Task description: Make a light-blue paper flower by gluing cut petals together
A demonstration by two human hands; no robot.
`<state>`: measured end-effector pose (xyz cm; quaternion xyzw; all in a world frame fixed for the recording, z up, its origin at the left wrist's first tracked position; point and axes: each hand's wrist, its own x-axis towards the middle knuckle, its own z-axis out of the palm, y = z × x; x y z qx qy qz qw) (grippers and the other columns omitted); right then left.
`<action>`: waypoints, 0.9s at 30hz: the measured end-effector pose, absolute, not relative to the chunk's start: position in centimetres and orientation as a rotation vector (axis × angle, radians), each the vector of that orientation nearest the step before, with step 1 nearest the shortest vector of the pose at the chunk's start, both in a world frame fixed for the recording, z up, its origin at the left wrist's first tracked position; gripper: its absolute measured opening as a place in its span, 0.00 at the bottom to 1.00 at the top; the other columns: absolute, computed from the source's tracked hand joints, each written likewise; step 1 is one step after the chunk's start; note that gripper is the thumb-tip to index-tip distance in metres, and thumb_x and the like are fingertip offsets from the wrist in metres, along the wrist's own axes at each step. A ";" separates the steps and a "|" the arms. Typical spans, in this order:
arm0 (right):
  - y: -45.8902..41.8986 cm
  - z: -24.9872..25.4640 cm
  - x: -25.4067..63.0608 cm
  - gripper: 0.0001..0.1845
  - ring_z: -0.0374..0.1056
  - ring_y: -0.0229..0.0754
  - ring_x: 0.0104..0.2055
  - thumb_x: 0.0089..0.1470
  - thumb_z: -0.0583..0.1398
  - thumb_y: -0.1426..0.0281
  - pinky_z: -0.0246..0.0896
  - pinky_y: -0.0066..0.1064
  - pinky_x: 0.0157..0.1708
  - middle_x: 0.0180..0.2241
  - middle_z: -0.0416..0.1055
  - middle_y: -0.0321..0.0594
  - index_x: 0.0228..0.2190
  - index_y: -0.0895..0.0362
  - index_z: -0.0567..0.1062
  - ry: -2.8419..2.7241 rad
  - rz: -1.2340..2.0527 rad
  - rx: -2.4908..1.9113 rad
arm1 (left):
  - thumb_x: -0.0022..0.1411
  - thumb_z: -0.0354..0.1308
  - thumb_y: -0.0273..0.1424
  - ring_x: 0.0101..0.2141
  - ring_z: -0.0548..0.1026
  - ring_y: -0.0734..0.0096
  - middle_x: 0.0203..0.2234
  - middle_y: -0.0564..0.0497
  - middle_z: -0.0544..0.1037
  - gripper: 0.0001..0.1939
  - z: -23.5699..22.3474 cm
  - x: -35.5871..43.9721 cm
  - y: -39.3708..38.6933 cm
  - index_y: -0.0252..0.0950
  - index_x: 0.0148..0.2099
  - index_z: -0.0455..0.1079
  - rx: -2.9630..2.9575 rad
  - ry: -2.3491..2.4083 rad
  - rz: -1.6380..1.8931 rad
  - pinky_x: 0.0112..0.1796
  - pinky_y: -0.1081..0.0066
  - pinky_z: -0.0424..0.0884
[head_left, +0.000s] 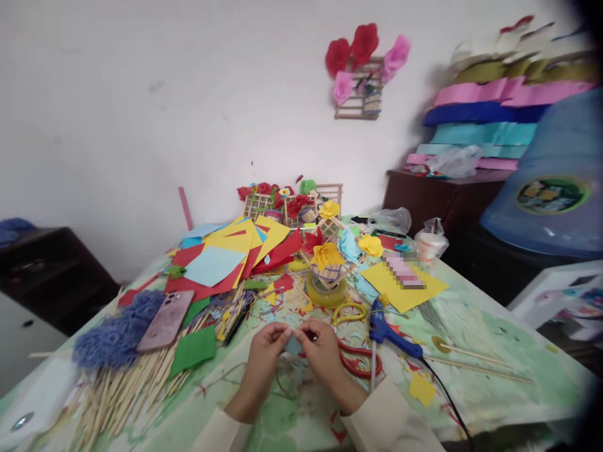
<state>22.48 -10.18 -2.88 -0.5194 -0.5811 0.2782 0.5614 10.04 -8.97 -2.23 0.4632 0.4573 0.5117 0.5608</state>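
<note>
My left hand (265,349) and my right hand (320,347) meet over the table's near middle, fingers pinched on a small light blue paper piece (293,344) held between them. Both wrists wear cream sleeves. Red-handled scissors (354,361) lie just right of my right hand. A blue glue gun (389,329) rests beyond them, its black cord trailing off the front edge. A roll of clear tape (326,293) sits behind my hands under a small stick basket with a yellow paper flower (326,255).
The green painted table (494,351) carries a heap of coloured paper sheets (226,257), a phone (166,320), blue yarn (113,336), a bundle of wooden sticks (117,389), yellow scissors (348,311) and stick frames with paper flowers (287,204). Stacked paper rolls (490,113) lie on a dark cabinet at right.
</note>
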 end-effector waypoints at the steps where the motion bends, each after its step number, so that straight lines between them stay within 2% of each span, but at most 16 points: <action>1: -10.2 -2.9 22.5 0.08 0.61 0.37 0.25 0.47 0.59 0.70 0.54 0.27 0.26 0.20 0.67 0.36 0.19 0.57 0.73 -1.372 0.674 -1.226 | 0.41 0.67 0.42 0.22 0.69 0.74 0.19 0.53 0.73 0.17 -2.1 9.9 -8.9 0.33 0.26 0.71 1.170 1.088 1.211 0.26 0.74 0.65; 6: -10.6 -2.5 22.5 0.08 0.62 0.37 0.25 0.47 0.58 0.72 0.54 0.28 0.27 0.20 0.67 0.35 0.19 0.57 0.73 -1.406 0.721 -1.212 | 0.47 0.63 0.41 0.24 0.70 0.70 0.19 0.52 0.74 0.14 -1.2 9.2 -9.0 0.34 0.25 0.72 1.511 1.150 1.159 0.28 0.72 0.65; 10: -10.9 -2.3 22.6 0.09 0.63 0.38 0.27 0.48 0.58 0.72 0.55 0.29 0.30 0.21 0.68 0.36 0.19 0.57 0.72 -1.387 0.628 -1.192 | 0.46 0.64 0.43 0.24 0.70 0.69 0.20 0.52 0.74 0.15 -1.0 9.5 -9.1 0.35 0.26 0.71 1.486 1.152 1.161 0.27 0.72 0.65; 14: -10.8 -2.5 23.0 0.08 0.62 0.38 0.26 0.49 0.58 0.71 0.53 0.27 0.27 0.21 0.68 0.35 0.20 0.56 0.72 -1.352 0.651 -1.211 | 0.47 0.62 0.44 0.23 0.68 0.70 0.18 0.52 0.72 0.17 -1.2 9.7 -9.3 0.34 0.25 0.71 1.518 1.168 1.164 0.26 0.72 0.63; 19: -11.3 -2.0 23.8 0.16 0.58 0.36 0.25 0.55 0.53 0.68 0.48 0.27 0.27 0.20 0.64 0.35 0.18 0.57 0.66 -1.705 0.531 -1.246 | 0.50 0.61 0.43 0.22 0.65 0.72 0.18 0.52 0.70 0.16 -0.3 9.0 -9.6 0.34 0.23 0.71 1.699 1.166 1.053 0.26 0.73 0.60; 23: -12.4 -1.0 23.7 0.18 0.57 0.36 0.25 0.57 0.52 0.68 0.45 0.28 0.27 0.20 0.63 0.35 0.17 0.57 0.64 -1.768 0.376 -1.254 | 0.46 0.63 0.45 0.21 0.62 0.75 0.16 0.54 0.66 0.19 -0.1 9.4 -10.4 0.33 0.22 0.68 1.458 1.063 1.075 0.24 0.75 0.58; 27: -13.2 -0.7 23.1 0.19 0.56 0.35 0.23 0.58 0.50 0.67 0.44 0.28 0.26 0.18 0.62 0.35 0.16 0.57 0.63 -1.611 0.366 -1.305 | 0.50 0.61 0.46 0.23 0.64 0.76 0.20 0.55 0.67 0.19 -1.0 10.8 -11.7 0.34 0.27 0.67 1.135 0.870 1.182 0.26 0.75 0.62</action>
